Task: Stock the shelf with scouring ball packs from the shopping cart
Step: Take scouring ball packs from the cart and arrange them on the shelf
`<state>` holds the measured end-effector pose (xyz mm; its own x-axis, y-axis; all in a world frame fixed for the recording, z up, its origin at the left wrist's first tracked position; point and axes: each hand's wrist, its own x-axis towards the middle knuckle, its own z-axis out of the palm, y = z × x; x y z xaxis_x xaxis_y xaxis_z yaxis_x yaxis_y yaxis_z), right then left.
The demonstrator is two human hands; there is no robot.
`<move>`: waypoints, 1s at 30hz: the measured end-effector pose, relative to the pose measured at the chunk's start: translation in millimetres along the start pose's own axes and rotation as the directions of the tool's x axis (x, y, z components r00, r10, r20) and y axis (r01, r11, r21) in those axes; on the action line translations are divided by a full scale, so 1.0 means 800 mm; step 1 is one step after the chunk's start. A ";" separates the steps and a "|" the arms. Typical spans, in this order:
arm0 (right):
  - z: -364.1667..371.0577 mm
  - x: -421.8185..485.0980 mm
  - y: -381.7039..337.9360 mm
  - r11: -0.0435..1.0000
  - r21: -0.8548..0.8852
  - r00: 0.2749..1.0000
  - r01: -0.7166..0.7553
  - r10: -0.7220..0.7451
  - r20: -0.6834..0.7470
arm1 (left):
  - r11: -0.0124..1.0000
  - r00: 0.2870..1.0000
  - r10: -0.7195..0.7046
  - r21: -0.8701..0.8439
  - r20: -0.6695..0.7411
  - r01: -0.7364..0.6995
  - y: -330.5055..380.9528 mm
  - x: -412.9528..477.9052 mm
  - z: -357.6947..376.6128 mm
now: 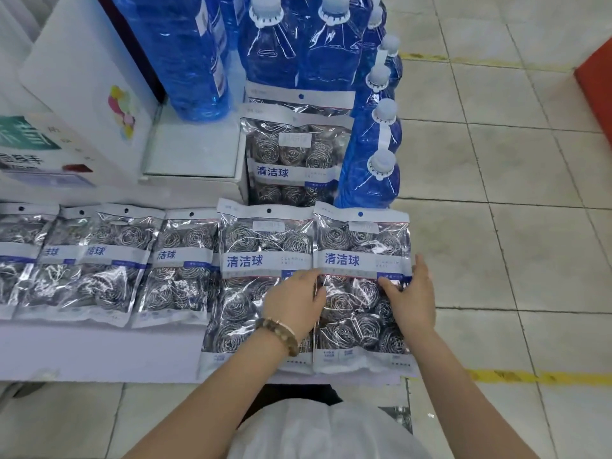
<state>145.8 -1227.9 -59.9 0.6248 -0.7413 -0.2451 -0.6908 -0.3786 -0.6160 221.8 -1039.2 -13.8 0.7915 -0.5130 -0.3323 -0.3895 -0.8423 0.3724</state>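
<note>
A row of scouring ball packs lies flat on the low white shelf [99, 349]. The rightmost pack [361, 250] sits at the shelf's right end, beside a second pack [261, 250]. My left hand [293, 303], with a bead bracelet at the wrist, grips the rightmost pack's left edge. My right hand [412, 301] holds its right edge, thumb on top. More packs [294, 150] stand stacked behind, on a higher step. The shopping cart is out of view.
Blue liquid bottles [371, 154] stand at the back and along the right of the stacked packs. A white cabinet [82, 77] rises at the left. Tiled floor [513, 226] with a yellow line lies to the right; an orange object [596, 87] sits at the far right.
</note>
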 end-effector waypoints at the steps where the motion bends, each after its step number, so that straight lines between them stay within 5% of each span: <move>1: -0.002 -0.003 -0.003 0.994 -0.078 0.997 0.074 -0.076 -0.028 | 0.999 0.999 0.016 0.048 -0.036 -0.014 -0.012 -0.004 0.001; 4: 0.005 -0.017 -0.023 0.889 -0.337 0.951 0.310 -0.291 0.105 | 0.977 0.997 -0.075 0.198 -0.037 0.080 -0.052 -0.002 0.015; 7: 0.029 -0.025 -0.034 0.766 -0.478 0.895 0.430 -0.292 0.339 | 0.962 0.990 -0.141 0.234 -0.005 0.139 -0.068 0.006 0.034; 11: 0.049 -0.023 -0.023 0.675 -0.560 0.867 0.480 -0.270 0.418 | 0.953 0.990 -0.144 0.268 -0.008 0.141 -0.071 0.014 0.042; 25: 0.060 -0.024 -0.026 0.683 -0.557 0.867 0.472 -0.243 0.436 | 0.949 0.986 -0.165 0.271 -0.005 0.160 -0.072 0.014 0.040; 30: 0.030 -0.024 -0.045 0.840 -0.332 0.871 0.429 -0.288 0.397 | 0.964 0.977 -0.211 0.159 -0.033 0.213 -0.066 0.007 0.018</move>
<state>167.5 -1186.4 -51.1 0.8880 -0.3167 -0.3335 -0.4330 -0.8199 -0.3744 239.7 -1000.2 -47.6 0.8708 -0.3184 -0.3746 -0.2817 -0.9476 0.1504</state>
